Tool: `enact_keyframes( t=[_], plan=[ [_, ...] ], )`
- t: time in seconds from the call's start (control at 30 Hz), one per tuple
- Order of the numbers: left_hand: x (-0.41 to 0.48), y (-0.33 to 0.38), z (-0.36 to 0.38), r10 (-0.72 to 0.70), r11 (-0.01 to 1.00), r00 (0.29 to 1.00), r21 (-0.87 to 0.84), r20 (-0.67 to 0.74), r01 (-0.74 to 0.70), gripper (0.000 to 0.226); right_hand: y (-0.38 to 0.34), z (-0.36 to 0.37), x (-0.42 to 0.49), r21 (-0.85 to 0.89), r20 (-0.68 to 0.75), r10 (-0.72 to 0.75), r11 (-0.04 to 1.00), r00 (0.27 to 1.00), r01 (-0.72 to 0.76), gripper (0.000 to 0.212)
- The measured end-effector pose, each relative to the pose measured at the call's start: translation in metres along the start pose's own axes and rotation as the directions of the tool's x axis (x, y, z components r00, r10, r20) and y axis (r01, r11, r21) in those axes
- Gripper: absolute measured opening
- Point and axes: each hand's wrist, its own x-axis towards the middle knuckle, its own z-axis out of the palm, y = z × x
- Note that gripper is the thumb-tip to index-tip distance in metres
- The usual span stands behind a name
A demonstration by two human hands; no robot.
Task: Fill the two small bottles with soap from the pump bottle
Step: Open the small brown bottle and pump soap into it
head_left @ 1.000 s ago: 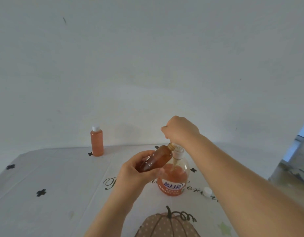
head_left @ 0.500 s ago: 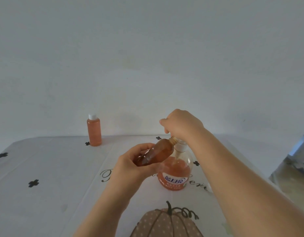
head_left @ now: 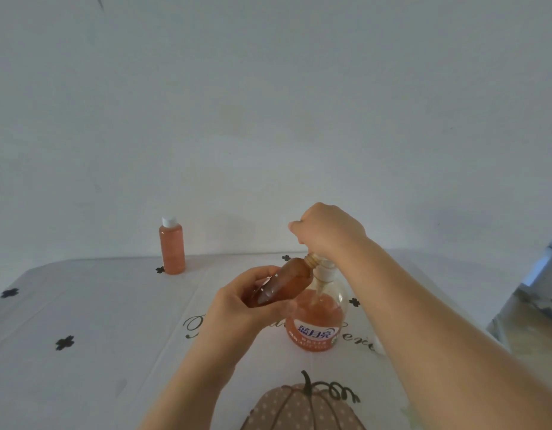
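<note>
My left hand (head_left: 242, 305) grips a small amber bottle (head_left: 284, 282), tilted with its open neck up against the pump spout. The bottle looks nearly full of orange soap. My right hand (head_left: 327, 229) is closed over the pump head of the clear pump bottle (head_left: 315, 318), which stands on the table and holds orange soap in its lower half. A second small bottle (head_left: 172, 246), full of orange soap and capped white, stands upright at the table's far edge to the left.
The table carries a white cloth (head_left: 98, 321) with black flower marks, script lettering and a pumpkin print (head_left: 302, 408) near me. A small white cap (head_left: 378, 347) peeks out beside my right forearm. A plain wall rises right behind the table.
The hands and bottles keep the same grip and pose. My right hand has stayed on the pump head; only the camera view has shifted slightly.
</note>
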Motion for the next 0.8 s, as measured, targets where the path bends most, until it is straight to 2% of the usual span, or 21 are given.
enact_keyframes(
  t=[0.2, 0.47, 0.63, 0.8],
  plan=[
    [-0.0031, 0.0044, 0.0013, 0.001, 1.0, 1.0, -0.019, -0.006, -0.002, 0.038, -0.0012, -0.0102, -0.0066, -0.117, -0.104, -0.072, 0.991, 0.992, 0.059, 0.032],
    [-0.003, 0.0059, 0.0021, 0.004, 1.0, 1.0, 0.009, -0.028, -0.004, 0.039, -0.0025, -0.0095, -0.0053, -0.066, -0.067, -0.045, 0.997, 0.997, 0.04, 0.031],
    [-0.0032, 0.0056, 0.0027, 0.02, 1.0, 1.0, -0.001, -0.017, -0.02, 0.038, -0.004, -0.0101, -0.0048, -0.039, -0.051, -0.026, 0.999, 0.998, 0.024, 0.018],
    [-0.0019, 0.0037, 0.0015, 0.038, 0.999, 0.999, 0.0, -0.019, -0.038, 0.036, -0.0029, -0.0079, -0.0028, -0.023, -0.031, -0.029, 0.999, 0.999, 0.028, 0.024]
  ],
)
